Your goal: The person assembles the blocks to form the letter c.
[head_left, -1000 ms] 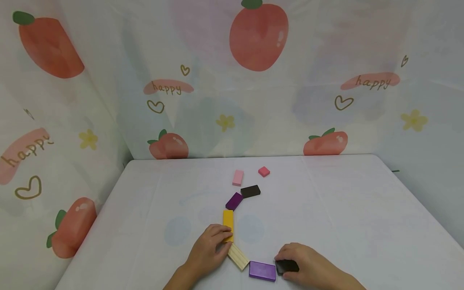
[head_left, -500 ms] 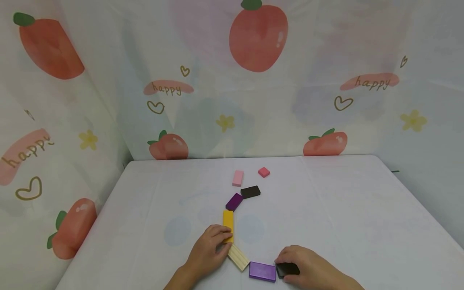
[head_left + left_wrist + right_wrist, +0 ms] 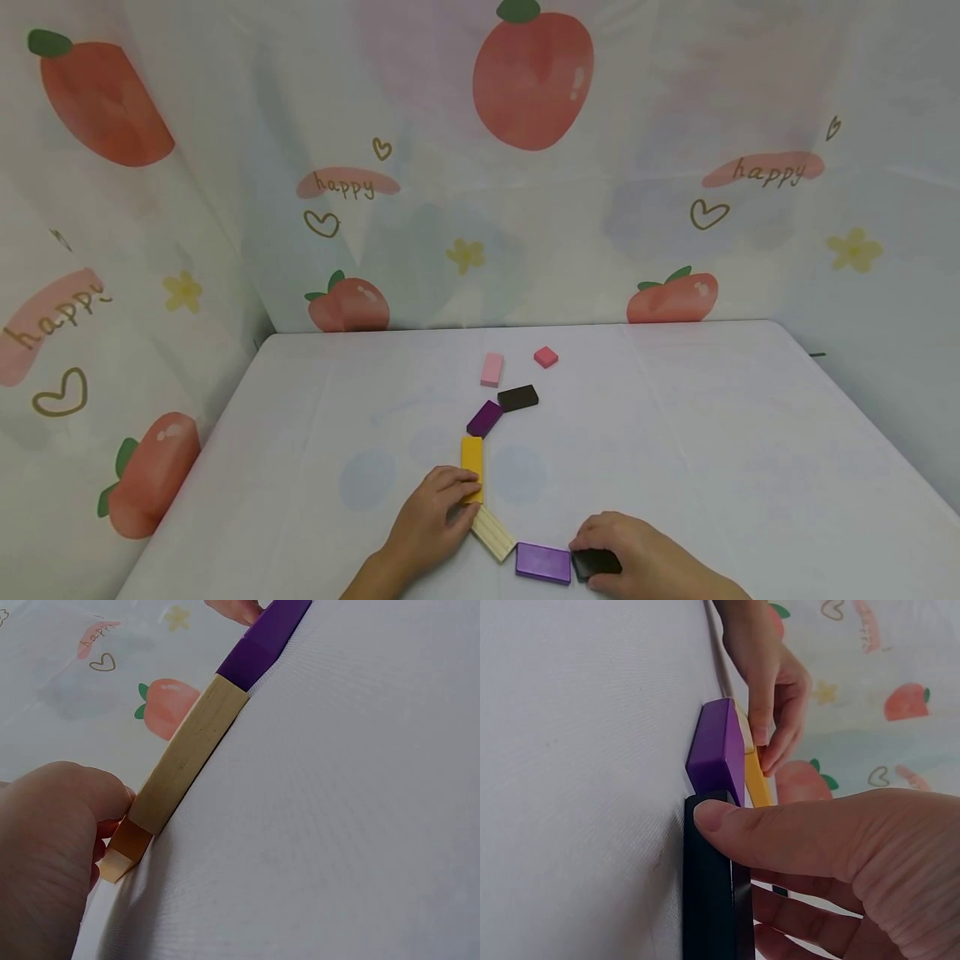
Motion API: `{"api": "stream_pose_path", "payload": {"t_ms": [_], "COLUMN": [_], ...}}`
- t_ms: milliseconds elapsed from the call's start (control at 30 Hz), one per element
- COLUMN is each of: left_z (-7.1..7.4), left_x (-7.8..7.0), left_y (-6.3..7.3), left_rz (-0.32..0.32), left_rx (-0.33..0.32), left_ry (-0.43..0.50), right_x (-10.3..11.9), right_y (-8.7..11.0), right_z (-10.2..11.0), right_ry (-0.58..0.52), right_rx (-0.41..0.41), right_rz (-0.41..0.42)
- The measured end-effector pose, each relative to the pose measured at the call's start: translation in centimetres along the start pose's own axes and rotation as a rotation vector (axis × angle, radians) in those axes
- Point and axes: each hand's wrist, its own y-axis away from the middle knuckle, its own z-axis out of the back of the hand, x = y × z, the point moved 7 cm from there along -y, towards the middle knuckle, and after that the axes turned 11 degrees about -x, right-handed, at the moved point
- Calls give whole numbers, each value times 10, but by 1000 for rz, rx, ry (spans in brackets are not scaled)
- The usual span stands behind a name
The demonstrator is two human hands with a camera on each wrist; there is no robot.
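Note:
A bent row of flat blocks lies on the white table. My left hand (image 3: 431, 517) rests its bent fingers on the yellow block (image 3: 472, 454), with the thumb at the upper end of the pale wooden block (image 3: 492, 533). At the wooden block's lower end sits the bright purple block (image 3: 543, 563). My right hand (image 3: 641, 550) grips a black block (image 3: 596, 563), whose left end meets the purple one. In the right wrist view the thumb presses on this black block (image 3: 709, 885), while the other fingers are on its far side, partly hidden.
Beyond the yellow block the row goes on with a dark purple block (image 3: 485, 418) and another black block (image 3: 518, 398). Farther back lie a light pink block (image 3: 492, 370) and a small coral block (image 3: 546, 357). A patterned cloth (image 3: 540, 233) hangs behind the table.
My right hand has drawn the black block slightly toward me, its left end staying by the purple block. My left hand and the other blocks have kept their places.

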Motion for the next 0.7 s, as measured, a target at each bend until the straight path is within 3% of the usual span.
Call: {"api": "stream_pose_path", "payload": {"t_ms": [133,433,700], "left_z": [1,2,2], "left_x": [-1,-2,-2], "left_y": [0,0,0], "left_rz": [-9,-11,-19], "left_rx": [-7,-8,-9], "left_ry": [5,2,1], "right_x": [1,-1,0], "right_y": [0,0,0], "right_z": [0,-1,-2], "right_ry": [-2,-37,-50], "right_rx": [5,43,39], "right_rz": [-1,-95,-84]}}
